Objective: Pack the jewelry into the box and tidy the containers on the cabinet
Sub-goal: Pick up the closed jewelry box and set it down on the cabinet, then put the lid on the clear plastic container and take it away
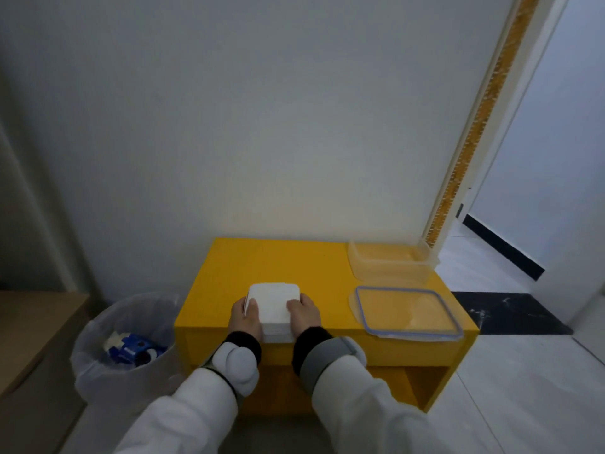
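Observation:
A white square jewelry box [274, 303] with its lid down rests on the yellow cabinet [281, 263] near the front edge. My left hand [245, 317] grips its left side and my right hand [303, 314] grips its right side, thumbs on the lid. At the cabinet's back right stands a clear plastic container [389, 262], lidless and with nothing visible in it. Its clear lid with a blue seal [407, 313] lies flat in front of it, at the front right. No loose jewelry shows.
A bin lined with a clear bag [122, 345], holding blue and white rubbish, stands just left of the cabinet. A wooden surface [36, 326] sits at far left. The wall is right behind the cabinet; a doorway and black mat [510, 311] lie to the right.

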A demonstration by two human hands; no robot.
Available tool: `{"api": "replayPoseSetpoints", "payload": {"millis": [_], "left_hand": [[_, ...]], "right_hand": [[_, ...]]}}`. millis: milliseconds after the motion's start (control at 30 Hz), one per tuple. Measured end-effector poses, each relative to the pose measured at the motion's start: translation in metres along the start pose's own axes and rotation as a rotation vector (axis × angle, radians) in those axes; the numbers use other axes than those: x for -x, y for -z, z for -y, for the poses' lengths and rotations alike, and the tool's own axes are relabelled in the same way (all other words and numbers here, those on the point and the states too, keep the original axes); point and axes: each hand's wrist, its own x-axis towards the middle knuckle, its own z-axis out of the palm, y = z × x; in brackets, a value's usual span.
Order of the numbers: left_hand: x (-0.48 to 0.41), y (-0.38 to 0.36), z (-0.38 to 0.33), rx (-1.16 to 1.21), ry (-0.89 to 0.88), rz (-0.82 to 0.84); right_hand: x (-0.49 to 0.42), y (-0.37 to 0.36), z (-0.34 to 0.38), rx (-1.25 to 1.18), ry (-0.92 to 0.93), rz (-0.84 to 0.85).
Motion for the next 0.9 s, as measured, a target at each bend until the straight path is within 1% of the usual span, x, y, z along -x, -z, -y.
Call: {"api": "replayPoseSetpoints", "payload": {"millis": [133,233,367,400,467,533,667,733,800,833,900], "left_hand": [[-0.015,-0.003,0.002,-0.032,-0.01,-0.037],[-0.027,-0.006,0.005,-0.062,-0.009,-0.064],[-0.033,-0.009,0.005,-0.079,-0.008,-0.114],[-0.033,-0.008,0.003,-0.073,0.003,-0.139],[-0.035,-0.008,-0.005,-0.03,0.006,-0.187],[-0.034,-0.014,-0.017,-0.033,-0.067,-0.222],[-0.025,-0.043,-0.041,-0.144,-0.246,-0.208],[-0.02,-0.054,-0.048,-0.199,-0.331,-0.186],[-0.01,-0.072,-0.049,-0.261,-0.406,-0.102],[-0.005,-0.08,-0.048,-0.302,-0.424,-0.043],[0.003,-0.094,-0.045,-0.394,-0.384,0.091]], "right_hand": [[-0.011,-0.002,-0.001,0.048,0.013,0.076],[-0.018,0.0,-0.003,0.142,0.075,0.132],[-0.023,0.014,-0.003,0.215,0.119,0.255],[-0.025,0.019,-0.003,0.224,0.11,0.272],[-0.031,0.037,0.0,0.265,0.099,0.248],[-0.04,0.066,0.002,0.399,0.124,0.224],[-0.05,0.133,-0.003,0.703,0.124,0.261],[-0.05,0.153,-0.008,0.919,0.129,0.267],[-0.047,0.176,-0.017,1.186,0.15,0.252],[-0.046,0.183,-0.021,1.283,0.148,0.249],[-0.044,0.193,-0.031,1.377,0.101,0.264]]}}
